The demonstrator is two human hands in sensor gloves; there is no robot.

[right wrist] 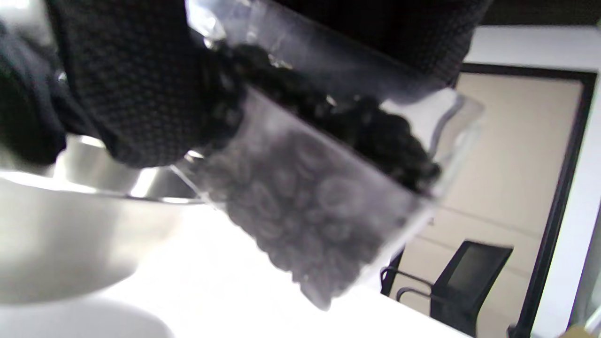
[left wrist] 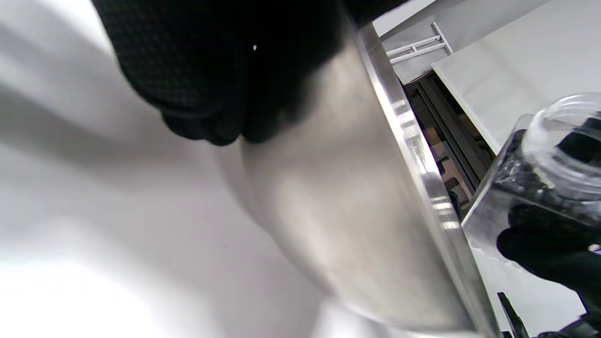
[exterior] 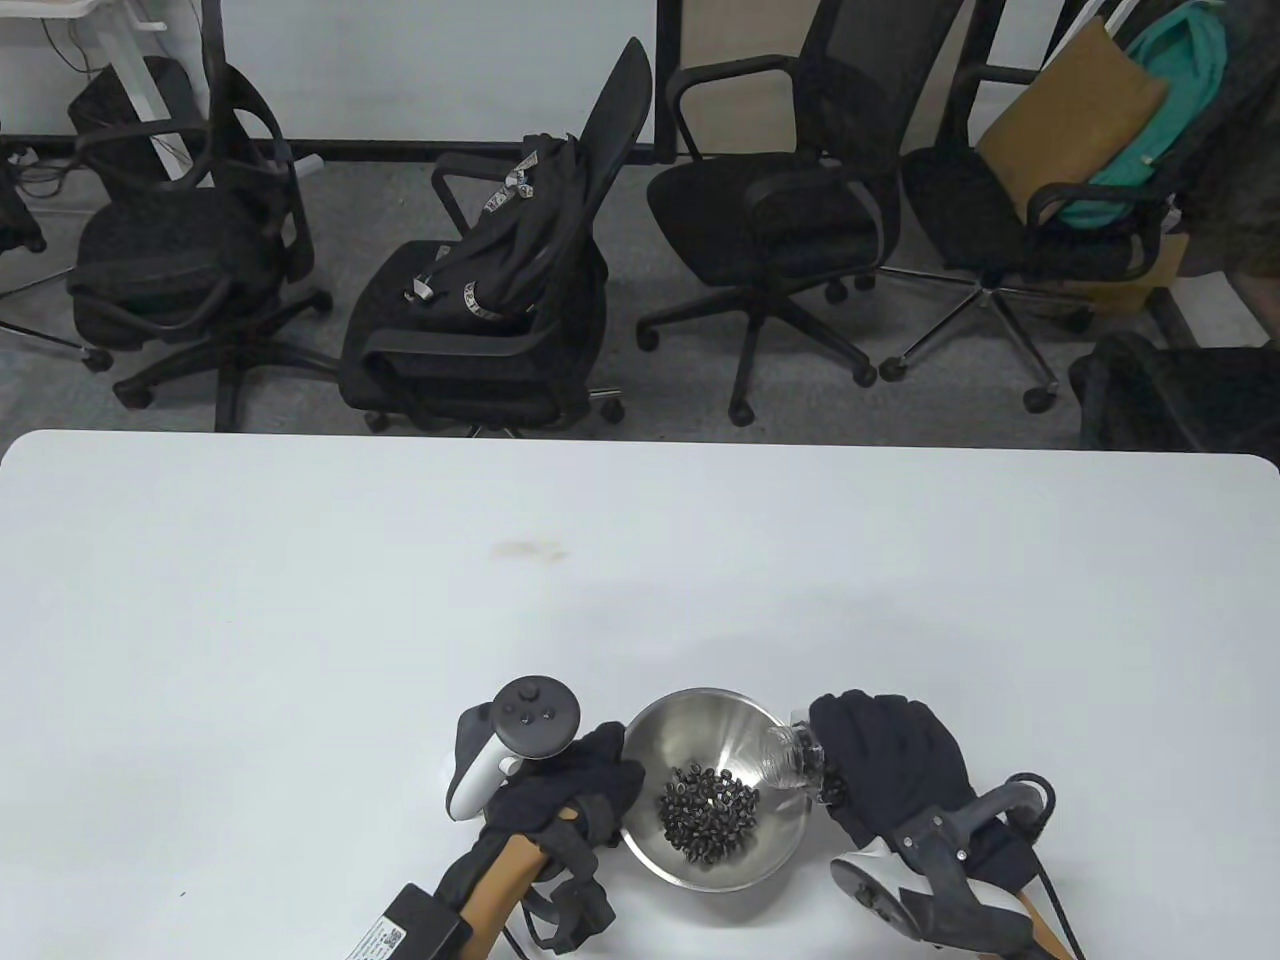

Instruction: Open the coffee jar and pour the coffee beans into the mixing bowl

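We are in the pouring step. Our right hand (exterior: 890, 770) is wrapped round the jar (exterior: 795, 758), which is open and tipped with its mouth over the right rim of the bowl (exterior: 690, 710). Our left hand (exterior: 590, 790) rests against the bowl's left wall; how far its fingers curl we cannot tell. The bowl sits on the worktop (exterior: 300, 620) at the near edge, between our hands, with a heap of beans (exterior: 708, 812) in its bottom. The right wrist view shows beans still in the jar (right wrist: 300, 202). We judge the pour part done: next we should tilt the jar steeper, keeping its mouth inside the rim, while the left hand steadies the bowl.
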